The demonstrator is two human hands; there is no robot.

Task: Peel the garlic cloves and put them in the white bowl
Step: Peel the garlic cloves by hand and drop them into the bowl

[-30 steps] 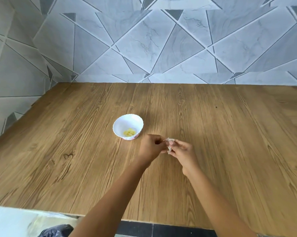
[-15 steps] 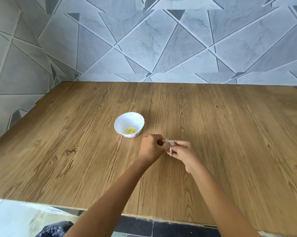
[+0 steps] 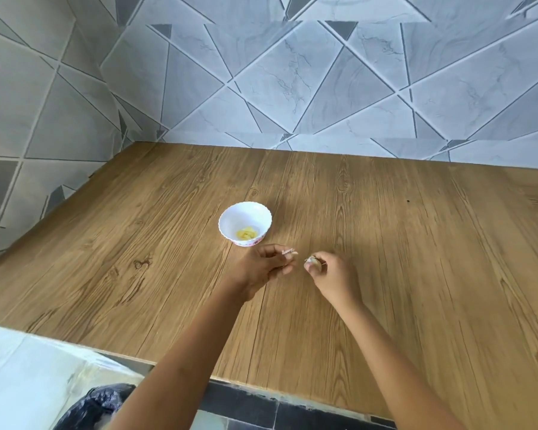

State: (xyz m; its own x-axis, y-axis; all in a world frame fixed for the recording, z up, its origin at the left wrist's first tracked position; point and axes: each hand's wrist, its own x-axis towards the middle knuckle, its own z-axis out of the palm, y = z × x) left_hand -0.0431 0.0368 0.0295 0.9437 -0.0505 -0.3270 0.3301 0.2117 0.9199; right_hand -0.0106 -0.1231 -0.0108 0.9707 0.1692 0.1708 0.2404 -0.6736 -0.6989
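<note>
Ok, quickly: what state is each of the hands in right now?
Left hand: pinches a scrap of garlic skin.
Right hand: grips a partly peeled garlic clove.

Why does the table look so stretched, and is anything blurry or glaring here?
Head view: wide-angle lens stretches the wooden table; light soft, no glare on the white bowl; left hand and right hand slightly blurred, garlic clove indistinct.

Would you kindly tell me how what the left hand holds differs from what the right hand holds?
The left hand pinches a thin, papery skin scrap; the right hand grips a rounder, pale garlic clove. The skin scrap sits nearer the white bowl than the garlic clove. Both are small and held at the fingertips.
</note>
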